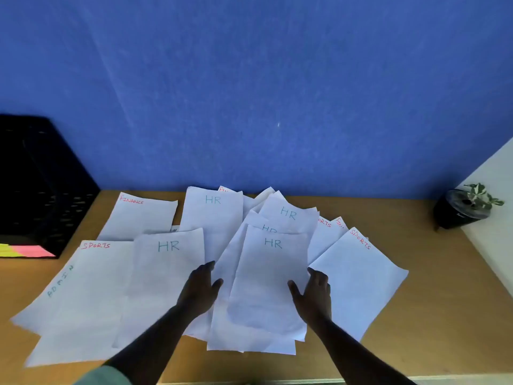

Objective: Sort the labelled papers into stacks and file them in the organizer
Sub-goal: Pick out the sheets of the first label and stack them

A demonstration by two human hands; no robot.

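- HR sheet, front centre [270, 276]: white paper, "HR" lettered in teal at its top edge; it lies uppermost on a loose fan of sheets at the middle of the desk [433, 301]. You bracket it from both sides, which reads as squaring it up or readying it for a lift into an HR stack.
- Left hand [201, 287]: at 9 o'clock of that sheet, fingers straight and together, thumb spread toward the paper's left edge. Holds nothing; whether the palm presses the paper beneath, you cannot tell.
- Right hand [315, 290]: at 3 o'clock of the sheet, fingers extended along its right edge, thumb lying on the paper. Flat and relaxed, no pinch seen.
- Further HR sheets: one at 9 o'clock [168, 276], one at 11 o'clock [212, 215], one at 1 o'clock [288, 215], one partly buried just behind the front sheet [268, 228]. All overlapped, none yet stacked.
- Sports sheets, red lettering: one at 3 o'clock [358, 279], one at far 9 o'clock [94, 287], a third corner showing at 2 o'clock [324, 232].
- Finance sheet [138, 218], red lettering, at 10 o'clock; two more red-lettered corners show at 12 and 2 o'clock, partly hidden.
- Admin sheet [50, 295], teal lettering, tilted, under the left Sports sheet.
- Organizer [41, 184]: black mesh, at far 10 o'clock against the blue wall [249, 79], with coloured tabs [25, 250] at its base. No papers seen in it, so filing looks unstarted.
- Potted plant [466, 209]: small, dark pot, at far 2 o'clock.
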